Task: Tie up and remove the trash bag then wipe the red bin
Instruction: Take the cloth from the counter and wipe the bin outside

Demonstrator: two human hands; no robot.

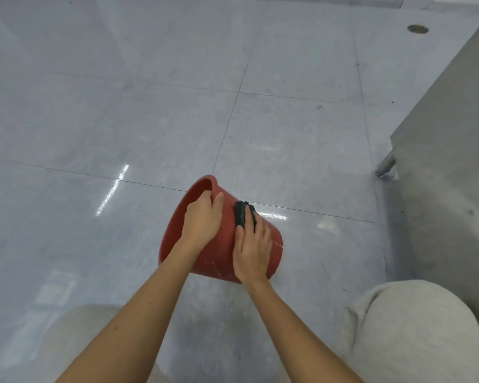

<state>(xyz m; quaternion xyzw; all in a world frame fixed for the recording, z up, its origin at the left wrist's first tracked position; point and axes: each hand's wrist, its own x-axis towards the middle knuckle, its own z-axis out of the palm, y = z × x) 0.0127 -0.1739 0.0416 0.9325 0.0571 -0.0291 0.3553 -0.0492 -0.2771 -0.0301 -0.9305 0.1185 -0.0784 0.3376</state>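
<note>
Red bin: the red bin [215, 258] is tipped on its side on the tiled floor [122, 120], right in front of your knees [415, 327]. Its mouth faces left and its base faces right. I can't see a trash bag anywhere, so I'd say you're on the wiping part now.

Left hand: your left hand [202, 217] is clamped on the rim [202, 181], with the fingers curled over the lip into the opening and the thumb on the outside. That grip is what's keeping the bin from rolling.

Right hand: your right hand [252, 250] lies flat on the outer wall. The fingers are stretched out and pressing on the dark wiping pad [242, 214], not clutching it.

Pad: it's probably a folded cloth, but it could be a sponge. It's too dark to call.

Doing it well: run long strokes from rim to base and keep your palm weight over the pad so it doesn't skid out. After each pass, roll the bin a bit with the rim hand so you cover the whole wall. There are pale flecks near the base end that need attention, and the inside still needs a wipe.

Around you: a grey metal cabinet [454, 134] stands to your right, well apart from the bin.
</note>
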